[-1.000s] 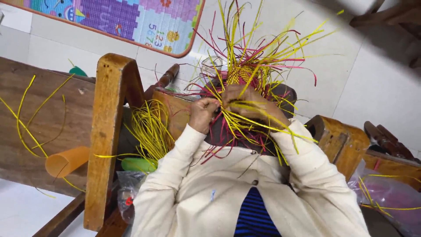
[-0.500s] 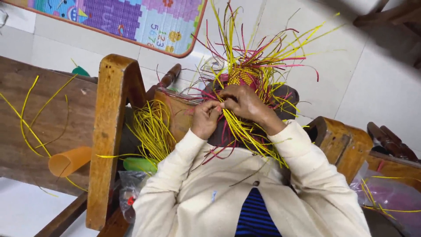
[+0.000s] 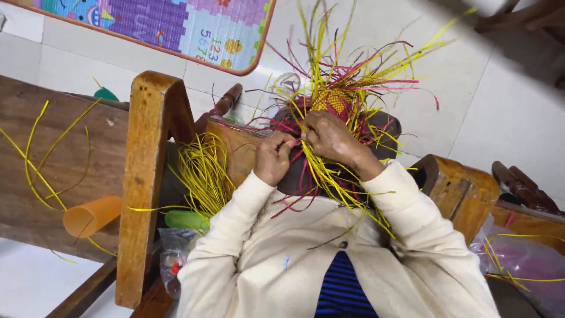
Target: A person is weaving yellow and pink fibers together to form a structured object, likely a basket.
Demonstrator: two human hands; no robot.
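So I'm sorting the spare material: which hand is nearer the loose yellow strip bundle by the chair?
Left. The left hand is just right of the yellow strip bundle; the right hand is farther right, on the weaving.

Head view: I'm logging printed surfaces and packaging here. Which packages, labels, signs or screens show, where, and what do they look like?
Play mat: top left on the floor; orange-edged, purple, blue and pink printed panels.
Clear plastic bag: bottom left below the wooden chair; crumpled.
Pink plastic bag: bottom right; translucent.
No screens.
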